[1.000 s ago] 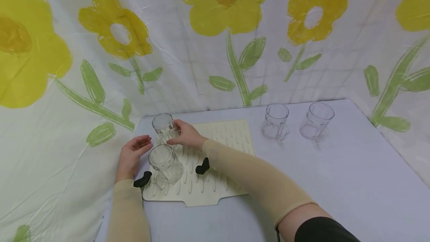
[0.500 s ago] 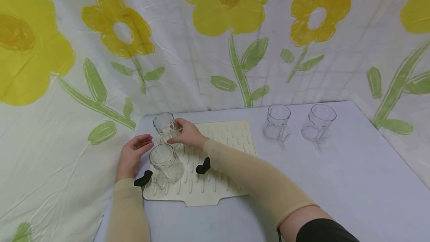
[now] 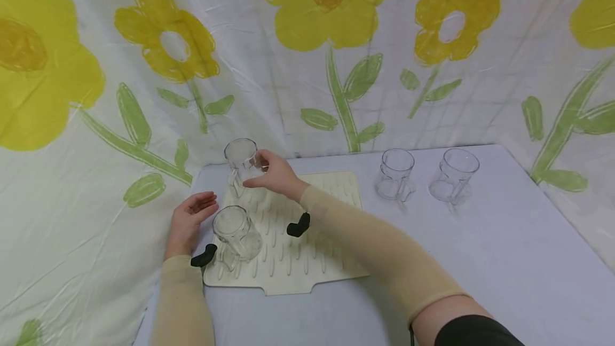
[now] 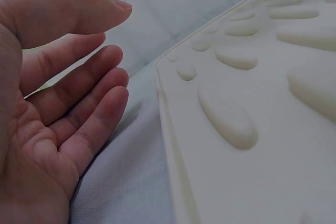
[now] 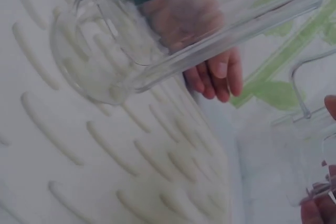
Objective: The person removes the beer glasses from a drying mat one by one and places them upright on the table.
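Observation:
In the head view, my right hand (image 3: 280,176) grips a clear glass mug (image 3: 240,155) by its side, raised above the back left of a cream ribbed drying mat (image 3: 312,260). At the right edge of the right wrist view, fingertips (image 5: 326,209) press against that held mug (image 5: 302,153). A second glass mug (image 3: 233,228) stands upright on the mat's front left, its handle turned toward me. Just off the mat's left edge my left hand (image 3: 186,224) lies with loosely bent fingers, holding nothing; the left wrist view shows a bare palm (image 4: 42,150).
Two more glass mugs, one (image 3: 396,175) and another (image 3: 454,175), stand upright at the back right of the white-covered table (image 3: 456,266). Behind the table hangs a white curtain (image 3: 269,84) printed with yellow flowers, which also runs along the left side.
My right hand has lifted the far mug off the mat, up and slightly to the right. The left hand and the other mugs have stayed in place.

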A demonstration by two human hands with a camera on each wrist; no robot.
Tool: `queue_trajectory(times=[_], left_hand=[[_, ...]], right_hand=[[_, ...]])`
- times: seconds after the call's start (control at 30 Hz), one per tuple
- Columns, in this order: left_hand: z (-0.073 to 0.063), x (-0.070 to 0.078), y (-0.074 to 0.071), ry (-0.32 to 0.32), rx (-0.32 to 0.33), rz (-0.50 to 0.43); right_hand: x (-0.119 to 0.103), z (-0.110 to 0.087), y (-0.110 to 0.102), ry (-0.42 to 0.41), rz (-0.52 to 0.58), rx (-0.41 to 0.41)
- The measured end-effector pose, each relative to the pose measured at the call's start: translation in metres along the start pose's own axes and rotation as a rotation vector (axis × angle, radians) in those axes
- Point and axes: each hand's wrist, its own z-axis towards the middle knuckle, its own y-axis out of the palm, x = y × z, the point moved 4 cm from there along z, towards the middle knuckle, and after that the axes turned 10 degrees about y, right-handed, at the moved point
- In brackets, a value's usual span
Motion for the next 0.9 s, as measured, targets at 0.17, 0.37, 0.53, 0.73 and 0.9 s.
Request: queue_trajectory(times=[0.17,0.37,0.53,0.73,0.9], left_hand=[[0.0,0.001,0.001,0.001,-0.009,0.001],[-0.001,0.001,0.003,0.0,-0.011,0.0],[-0.003,0.0,0.005,-0.002,-0.02,0.016],[-0.003,0.0,0.004,0.003,-0.029,0.014],[-0.003,0.001,0.001,0.008,-0.024,0.029]], right_hand=[[-0.01,-0.008,-0.019,-0.022,0.017,0.016],[-0.021,-0.021,-0.038,-0.038,0.034,0.015],[-0.03,-0.036,-0.054,-0.029,0.027,0.027],[-0.04,-0.055,-0.07,-0.056,0.048,0.047],[-0.047,-0.072,-0.081,-0.089,0.054,0.04]])
